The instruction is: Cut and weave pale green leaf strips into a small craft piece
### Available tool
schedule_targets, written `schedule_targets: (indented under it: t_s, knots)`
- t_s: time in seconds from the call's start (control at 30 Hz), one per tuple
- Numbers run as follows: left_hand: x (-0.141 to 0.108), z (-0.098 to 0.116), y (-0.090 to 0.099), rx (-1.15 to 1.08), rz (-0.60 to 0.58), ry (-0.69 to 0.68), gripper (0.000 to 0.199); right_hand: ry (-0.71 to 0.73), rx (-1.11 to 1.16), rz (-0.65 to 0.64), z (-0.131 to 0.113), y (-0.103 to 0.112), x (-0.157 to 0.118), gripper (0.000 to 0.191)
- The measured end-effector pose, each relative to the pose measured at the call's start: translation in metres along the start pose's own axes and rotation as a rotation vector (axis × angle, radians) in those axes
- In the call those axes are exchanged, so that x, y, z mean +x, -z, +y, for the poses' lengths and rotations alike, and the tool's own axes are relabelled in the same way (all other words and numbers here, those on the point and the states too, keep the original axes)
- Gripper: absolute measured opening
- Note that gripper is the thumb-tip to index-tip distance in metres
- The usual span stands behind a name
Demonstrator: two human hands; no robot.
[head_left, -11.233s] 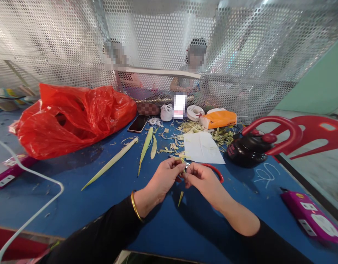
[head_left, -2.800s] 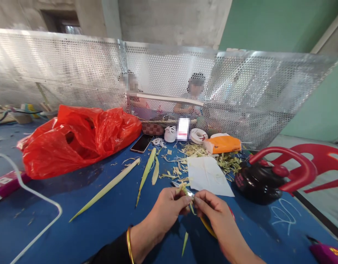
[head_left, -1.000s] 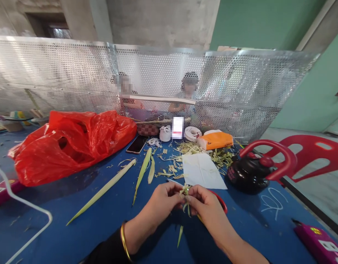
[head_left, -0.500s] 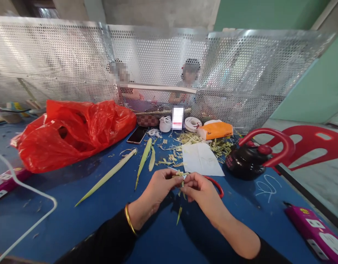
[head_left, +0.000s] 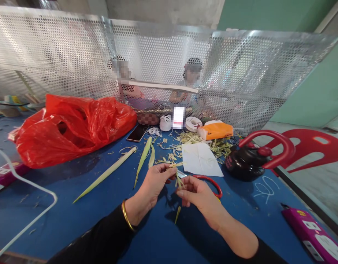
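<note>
My left hand, a gold bangle at its wrist, pinches a small knotted piece of pale green leaf strips. The fingers of my right hand are closed on the lower strands of the same piece. Its exact form is partly hidden by my fingers. Scissors with red handles lie on the table just beyond my right hand, their blades pointing left. Under my hands lies a small leaf tip. Long pale leaves rest to the left of my left hand.
A red plastic bag fills the left. At the back stand a phone, a ribbon roll and an orange tissue pack, near leaf scraps and a white paper. A black kettle and purple power strip stand right.
My hands have drawn slightly apart, my right hand moving down a little. The leaf piece's strands and the scissors' blades now show more between them. The view has shifted slightly.
</note>
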State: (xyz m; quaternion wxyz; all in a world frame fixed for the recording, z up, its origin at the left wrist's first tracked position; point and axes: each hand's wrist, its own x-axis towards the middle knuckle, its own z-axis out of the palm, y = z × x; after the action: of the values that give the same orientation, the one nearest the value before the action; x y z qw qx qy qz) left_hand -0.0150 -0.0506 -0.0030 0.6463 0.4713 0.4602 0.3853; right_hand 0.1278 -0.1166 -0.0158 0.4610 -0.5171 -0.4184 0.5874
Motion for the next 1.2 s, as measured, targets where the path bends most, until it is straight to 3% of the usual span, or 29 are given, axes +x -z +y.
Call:
schedule_targets:
  t_s: [0.13, 0.47, 0.67, 0.87, 1.03, 1.2]
  knots:
    - [-0.0013, -0.0015, -0.0007, 0.03, -0.042, -0.023, 0.025, 0.042, -0.014, 0.064, -0.0006, -0.001, 0.0005, 0.033]
    - [-0.0035, -0.0019, -0.0032, 0.05, -0.17, 0.05, 0.029, 0.095, -0.07, 0.059, 0.0025, -0.0004, 0.0027, 0.029]
    - [-0.0052, -0.0026, -0.0048, -0.058, -0.195, 0.09, 0.029, 0.127, -0.084, 0.044, 0.0016, -0.001, 0.0036, 0.024]
    - [-0.0037, -0.0072, -0.0041, -0.106, -0.118, 0.133, 0.031, 0.121, -0.091, 0.04, -0.0001, -0.0009, 0.0036, 0.026]
    - [-0.0036, -0.0039, -0.0022, -0.126, -0.169, 0.173, 0.038, 0.111, -0.086, 0.062, -0.0022, -0.0023, 0.0007, 0.028]
    - [-0.0037, -0.003, -0.0019, -0.141, -0.116, 0.159, 0.036, 0.106, -0.085, 0.067, -0.0028, -0.0027, -0.0003, 0.029]
